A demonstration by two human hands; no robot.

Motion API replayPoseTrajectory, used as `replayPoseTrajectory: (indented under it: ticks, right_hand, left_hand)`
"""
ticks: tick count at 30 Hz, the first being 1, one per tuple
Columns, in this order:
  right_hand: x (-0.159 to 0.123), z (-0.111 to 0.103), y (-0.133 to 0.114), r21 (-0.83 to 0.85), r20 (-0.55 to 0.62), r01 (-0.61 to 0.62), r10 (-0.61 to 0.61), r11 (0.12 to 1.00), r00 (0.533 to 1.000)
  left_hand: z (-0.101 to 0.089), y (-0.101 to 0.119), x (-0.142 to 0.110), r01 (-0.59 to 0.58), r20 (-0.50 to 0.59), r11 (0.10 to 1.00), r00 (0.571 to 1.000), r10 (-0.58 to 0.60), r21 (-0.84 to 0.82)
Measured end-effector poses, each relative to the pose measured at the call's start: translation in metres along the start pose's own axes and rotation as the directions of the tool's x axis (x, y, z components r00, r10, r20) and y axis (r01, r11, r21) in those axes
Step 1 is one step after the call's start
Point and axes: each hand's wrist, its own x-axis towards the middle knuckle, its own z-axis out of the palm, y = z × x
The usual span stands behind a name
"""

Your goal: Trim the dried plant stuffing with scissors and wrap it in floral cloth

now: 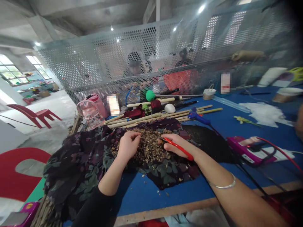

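Observation:
Scissors with red handles (pixel 181 148) are in my right hand (pixel 180 141), their dark blades pointing up and left. Fingers of that hand are wrapped at the handles; how far the blades are apart is hard to see. My left hand (pixel 129 144) is closed in a pinch at the left side of the pile, and whatever its fingertips hold is hidden. Between both hands spreads a heap of small dry brown plant bits (pixel 151 151). It lies on a dark floral cloth (pixel 163 176), which covers part of the blue table (pixel 142 200).
Bamboo sticks (pixel 142 120) lie behind the heap, with a blue glue gun (pixel 199 117), a white ball (pixel 169 108) and a green ball (pixel 150 95). A pink bag (pixel 93 108) stands back left. A magenta device (pixel 243 151) with cables sits right. Two people are beyond the perforated screen (pixel 101 56).

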Motion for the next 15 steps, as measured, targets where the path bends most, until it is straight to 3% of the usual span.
replayPoseTrajectory:
  ticks: [2,5,9,15]
  right_hand:
    - [0.000,-0.001,0.001,0.048,-0.020,0.000,0.001,0.999,1.000]
    - [0.001,0.000,0.004,0.079,-0.040,-0.026,0.029,0.997,0.999]
    - [0.001,0.002,0.009,0.038,-0.069,-0.094,0.096,0.995,0.993]
    - [0.002,0.002,0.008,0.027,-0.094,-0.023,0.026,0.999,0.995]
  left_hand:
    - [0.000,0.000,0.000,-0.085,0.058,0.974,0.996,0.074,0.210]
    - [0.000,-0.004,0.000,-0.120,0.135,0.903,0.988,0.070,0.413]
    - [-0.010,-0.019,0.003,-0.103,0.140,0.876,0.989,0.042,0.470]
    - [-0.024,-0.028,0.005,-0.072,0.154,0.873,0.988,-0.004,0.483]
